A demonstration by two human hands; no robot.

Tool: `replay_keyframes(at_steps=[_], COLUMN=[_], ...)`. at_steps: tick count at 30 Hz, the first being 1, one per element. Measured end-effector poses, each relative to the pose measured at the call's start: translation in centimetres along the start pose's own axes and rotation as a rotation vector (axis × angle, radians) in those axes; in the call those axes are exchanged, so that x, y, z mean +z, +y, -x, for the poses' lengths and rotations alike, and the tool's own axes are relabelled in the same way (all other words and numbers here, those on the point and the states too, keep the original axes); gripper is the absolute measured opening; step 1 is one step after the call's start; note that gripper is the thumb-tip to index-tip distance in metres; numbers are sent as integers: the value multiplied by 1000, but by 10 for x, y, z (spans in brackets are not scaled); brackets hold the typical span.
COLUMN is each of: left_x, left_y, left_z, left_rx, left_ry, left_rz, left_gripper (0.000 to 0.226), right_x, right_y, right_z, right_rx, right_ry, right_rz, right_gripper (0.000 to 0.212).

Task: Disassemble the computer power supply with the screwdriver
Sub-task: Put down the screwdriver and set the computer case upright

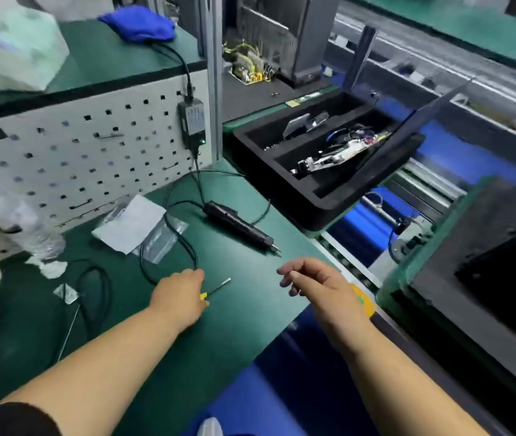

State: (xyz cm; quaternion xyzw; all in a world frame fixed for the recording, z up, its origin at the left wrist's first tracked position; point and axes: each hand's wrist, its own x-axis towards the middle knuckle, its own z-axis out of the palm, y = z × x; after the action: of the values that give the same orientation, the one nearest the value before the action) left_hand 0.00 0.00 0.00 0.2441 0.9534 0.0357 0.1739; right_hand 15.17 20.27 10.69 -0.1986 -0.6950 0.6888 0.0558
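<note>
the left hand [181, 294] lies low on the green tabletop [244, 303] with its fingers curled round a small screwdriver [217, 288]: a bit of yellow handle shows under the palm and the thin shaft sticks out to the right, tip just above the mat. it looks like a grasp for lifting or setting down a tool that lies flat, not a working grip.

the right hand [316, 283] hovers above the tabletop's right edge, fingers loosely bent and holding nothing, probably ready to reach for the next part.

an electric driver [239, 225] lies just beyond both hands, bit pointing at the gap between them. its cord [200, 180] runs up to an adapter [192, 121] hung on the pegboard [77, 158], which keeps the tool within reach and the lead off the work area.

no whole power supply lies in front of the person. a black tray [322, 199] to the right holds what seems to be a circuit board with wires [341, 151] in one compartment and a metal piece [305, 121] in the next, so parts appear to be sorted there. behind the frame post stands a dark metal case [285, 36] with another board [249, 66] beside it; whether that is the supply's housing i cannot tell. judging by this, disassembly is well along.
</note>
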Motion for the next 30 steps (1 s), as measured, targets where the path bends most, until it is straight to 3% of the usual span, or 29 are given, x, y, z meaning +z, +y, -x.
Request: replay_keyframes(at_steps=[3, 7, 10, 13, 15, 18, 24, 30], left_x=[4, 6, 0, -22, -42, -71, -96, -93], left_y=[-3, -7, -6, 13, 33, 67, 144, 220], left_z=[-6, -12, -16, -19, -19, -14, 10, 37], left_rx=[52, 92, 99, 97, 103, 190, 264, 328], left_ry=[-27, -26, 7, -10, -54, -175, -352, -437], left_rz=[-171, -101, 158, 600, 913, 1185, 1422, 1441], left_gripper=[33, 19, 15, 16, 13, 10, 9, 8], right_x=[6, 11, 12, 10, 7, -3, -36, -93], right_y=[2, 3, 2, 0, -2, -5, -10, -9], right_z=[-6, -8, -9, -8, -6, 0, 25, 57], right_rx=[3, 16, 17, 16, 23, 23, 6, -52], right_ry=[23, 63, 85, 130, 182, 222, 269, 442], right_rz=[-6, 21, 25, 37, 100, 211, 428, 402], right_gripper=[30, 30, 30, 28, 24, 16, 51, 30])
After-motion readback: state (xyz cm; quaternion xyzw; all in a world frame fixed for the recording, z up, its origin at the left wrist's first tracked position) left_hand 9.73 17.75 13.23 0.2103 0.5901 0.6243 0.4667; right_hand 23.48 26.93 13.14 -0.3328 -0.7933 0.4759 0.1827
